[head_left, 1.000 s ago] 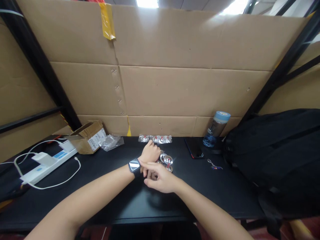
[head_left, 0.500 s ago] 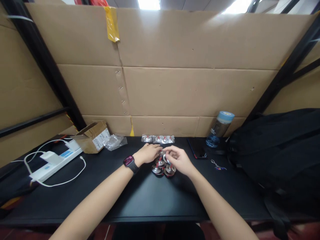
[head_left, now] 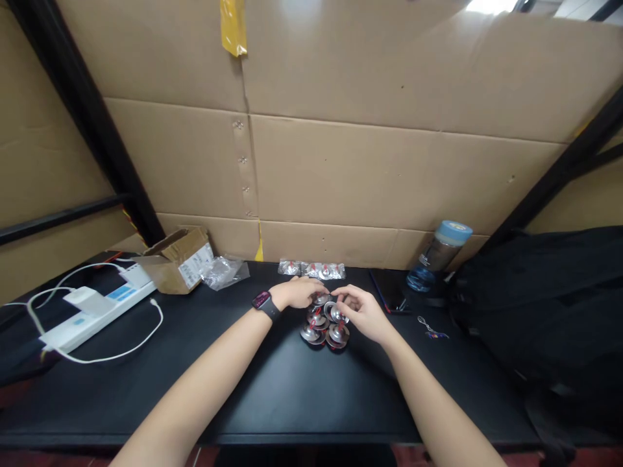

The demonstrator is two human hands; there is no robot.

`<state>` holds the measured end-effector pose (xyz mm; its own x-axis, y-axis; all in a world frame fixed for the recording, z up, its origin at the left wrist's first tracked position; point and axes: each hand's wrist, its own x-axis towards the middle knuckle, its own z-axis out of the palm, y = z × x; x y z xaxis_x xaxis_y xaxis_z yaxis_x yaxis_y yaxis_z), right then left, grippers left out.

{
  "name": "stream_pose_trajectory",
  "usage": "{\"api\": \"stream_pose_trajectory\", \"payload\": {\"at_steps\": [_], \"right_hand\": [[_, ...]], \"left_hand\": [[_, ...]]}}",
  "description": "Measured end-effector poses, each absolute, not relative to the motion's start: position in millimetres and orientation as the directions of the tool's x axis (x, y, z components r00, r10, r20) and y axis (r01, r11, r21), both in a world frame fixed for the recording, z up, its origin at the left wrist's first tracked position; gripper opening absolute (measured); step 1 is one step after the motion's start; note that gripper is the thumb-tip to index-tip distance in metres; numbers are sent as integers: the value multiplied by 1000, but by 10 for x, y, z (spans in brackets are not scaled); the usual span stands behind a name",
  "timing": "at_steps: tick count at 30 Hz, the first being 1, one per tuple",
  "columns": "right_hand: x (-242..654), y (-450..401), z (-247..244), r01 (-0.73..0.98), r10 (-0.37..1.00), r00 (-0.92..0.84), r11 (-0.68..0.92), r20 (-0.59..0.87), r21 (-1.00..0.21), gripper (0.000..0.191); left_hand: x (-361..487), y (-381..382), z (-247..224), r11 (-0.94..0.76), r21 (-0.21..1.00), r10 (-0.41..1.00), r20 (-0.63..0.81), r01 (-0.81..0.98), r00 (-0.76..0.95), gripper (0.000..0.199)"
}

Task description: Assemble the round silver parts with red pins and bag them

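Finger cymbals point(head_left: 318, 320) on the surface point(head_left: 302, 395) are probably light, stiff, slippery, best pinched by their red loops point(head_left: 341, 327). My left hand point(head_left: 298, 293) and right hand point(head_left: 364, 312) curl at the farther ones; I can't tell if either grips.

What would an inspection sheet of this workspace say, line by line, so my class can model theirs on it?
Surface: smooth-looking black tabletop.
Job's things: metal discs with red loops, piled; shiny packets behind.
Clutter: open cardboard box, crumpled clear plastic, phone, bottle, trinket, backpack.
Hands: left hand and right hand at the pile, fingertips close together; grip unclear.
Cables: white cable looping beside the power strip, at left.
Surroundings: cardboard panels, black frame.
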<state>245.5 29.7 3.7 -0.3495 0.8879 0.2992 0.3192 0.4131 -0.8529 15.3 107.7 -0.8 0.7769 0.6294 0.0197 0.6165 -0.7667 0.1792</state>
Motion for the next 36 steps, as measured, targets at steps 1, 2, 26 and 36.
{"api": "stream_pose_trajectory", "payload": {"at_steps": [1,2,26,36], "right_hand": [[2453,295,40,335,887,-352,417,298,-845,23],[2453,294,43,351,887,-353,421,298,-837,22],[2492,320,85,474,850,-264,526,456,-706,40],[2546,385,45,366,899,-176,438,401,-821,33]], "left_hand": [[165,1083,-1,-769,165,631,32,618,776,53],[179,1086,7,-765,152,638,49,626,769,50],[368,547,601,-635,-132,637,468,761,612,17],[530,271,692,-672,-108,603,496,733,625,20]]}}
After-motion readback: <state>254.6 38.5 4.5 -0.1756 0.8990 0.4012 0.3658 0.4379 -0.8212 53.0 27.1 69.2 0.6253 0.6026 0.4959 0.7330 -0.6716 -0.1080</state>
